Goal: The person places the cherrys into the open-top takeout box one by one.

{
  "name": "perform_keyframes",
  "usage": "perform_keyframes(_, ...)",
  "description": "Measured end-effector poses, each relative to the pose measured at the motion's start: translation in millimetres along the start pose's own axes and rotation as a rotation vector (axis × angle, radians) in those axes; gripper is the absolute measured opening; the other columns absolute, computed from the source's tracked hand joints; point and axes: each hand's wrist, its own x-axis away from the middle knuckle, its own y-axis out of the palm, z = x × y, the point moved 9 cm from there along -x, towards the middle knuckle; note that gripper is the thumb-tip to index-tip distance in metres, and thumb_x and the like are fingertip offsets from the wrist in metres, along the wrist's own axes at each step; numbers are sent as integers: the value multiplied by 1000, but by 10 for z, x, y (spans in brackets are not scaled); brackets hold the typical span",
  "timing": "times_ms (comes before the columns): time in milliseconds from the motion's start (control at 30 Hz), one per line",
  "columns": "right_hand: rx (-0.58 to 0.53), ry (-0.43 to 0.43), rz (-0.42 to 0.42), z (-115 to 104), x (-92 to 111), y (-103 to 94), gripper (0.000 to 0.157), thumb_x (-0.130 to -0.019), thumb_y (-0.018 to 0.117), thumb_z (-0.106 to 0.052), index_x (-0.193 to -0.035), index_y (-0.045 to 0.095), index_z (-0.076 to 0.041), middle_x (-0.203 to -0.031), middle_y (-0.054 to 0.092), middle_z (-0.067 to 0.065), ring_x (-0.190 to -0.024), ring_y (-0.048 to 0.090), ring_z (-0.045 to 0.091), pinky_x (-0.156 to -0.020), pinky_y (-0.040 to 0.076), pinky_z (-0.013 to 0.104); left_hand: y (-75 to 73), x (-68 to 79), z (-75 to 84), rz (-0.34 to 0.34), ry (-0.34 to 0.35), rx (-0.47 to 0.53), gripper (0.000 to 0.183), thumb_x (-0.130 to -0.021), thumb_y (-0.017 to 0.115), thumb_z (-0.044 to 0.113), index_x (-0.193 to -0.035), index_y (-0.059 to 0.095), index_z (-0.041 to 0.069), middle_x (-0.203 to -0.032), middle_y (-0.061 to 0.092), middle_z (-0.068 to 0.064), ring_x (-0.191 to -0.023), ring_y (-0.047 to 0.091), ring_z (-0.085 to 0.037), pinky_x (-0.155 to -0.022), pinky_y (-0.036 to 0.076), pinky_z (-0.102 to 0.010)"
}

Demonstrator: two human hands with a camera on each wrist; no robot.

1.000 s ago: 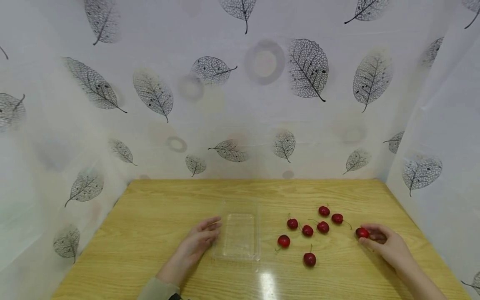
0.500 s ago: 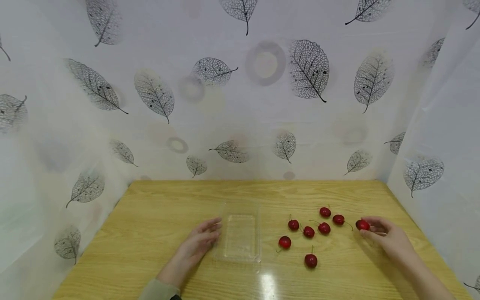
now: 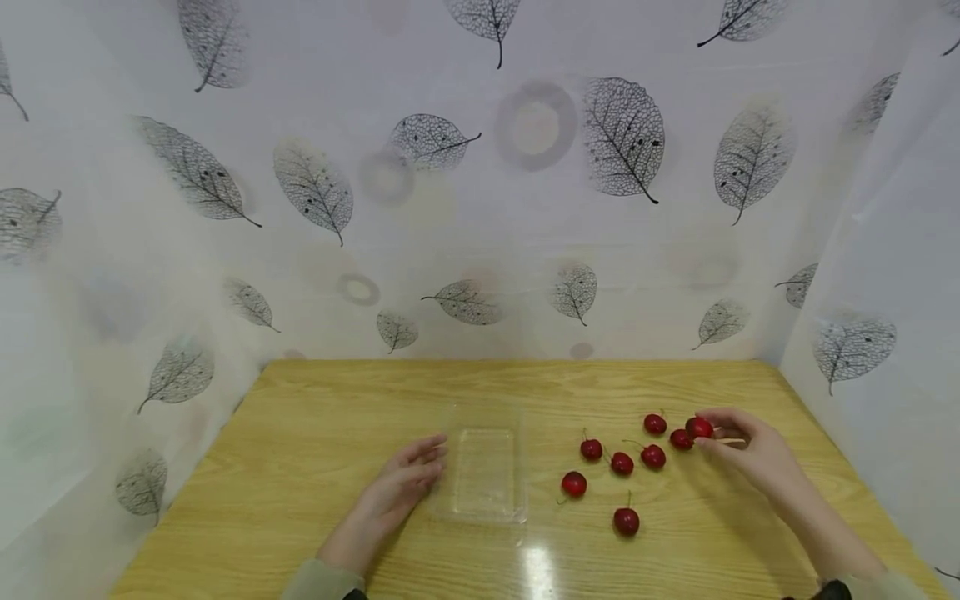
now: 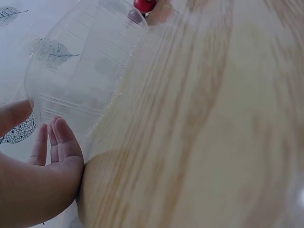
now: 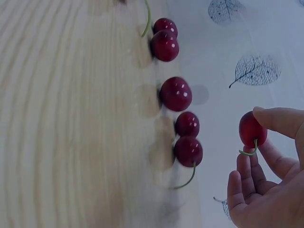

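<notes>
My right hand (image 3: 757, 454) pinches a dark red cherry (image 3: 699, 427) between thumb and fingertips. In the right wrist view this cherry (image 5: 251, 129) is raised off the table, its short green stem hanging down. It overlaps another cherry (image 3: 679, 440) lying behind it in the head view. A clear plastic box (image 3: 486, 471) stands at the middle of the table with nothing in it. Beside its left wall rests my left hand (image 3: 397, 492), fingers loosely extended. The left wrist view shows those fingertips (image 4: 61, 128) right at the box's side (image 4: 80, 66).
Several more stemmed cherries lie scattered right of the box, one (image 3: 626, 522) nearest the front and one (image 3: 574, 484) closest to the box. The wooden table (image 3: 337, 400) is enclosed by a leaf-patterned white curtain (image 3: 480, 225) at the back and sides.
My right hand has lifted the cherry and carried it left and slightly back, toward the other cherries. The left hand stays by the box.
</notes>
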Motion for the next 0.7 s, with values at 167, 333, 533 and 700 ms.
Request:
perform_keyframes(167,-14,-18,-19,-202,-64,113,52,-99,77,-19,-141,60,5,-120,71,-5,-90,57,-14,-77,56,18,12,-5,-7,8,-1,-9,59,-101,60,0,-156,39,-5,-127,56,4,-117,56,-8,-98,50,-20)
perform_keyframes(333,-47,-42,-33,-392,-123,259,49,-99,76,-16,-141,61,5,-128,70,18,-90,58,-11,-75,57,20,10,-2,-3,7,-2,-6,58,-101,60,0,-156,39,-5,-127,56,4,-116,56,-8,-98,50,-20)
perform_keyframes(533,-84,-84,-56,-628,-150,441,47,-98,77,-14,-139,62,3,-125,69,16,-93,59,-7,-81,56,17,20,-1,1,0,-2,-1,59,-101,60,0,-156,39,-5,-126,55,4,-115,56,-7,-98,50,-20)
perform_keyframes(700,-112,-110,-89,-811,-156,597,47,-98,78,-15,-139,63,2,-127,68,19,-97,60,1,-83,55,18,21,0,-3,2,-2,-2,60,-101,59,0,-157,38,-5,-126,55,4,-114,57,-7,-97,50,-20)
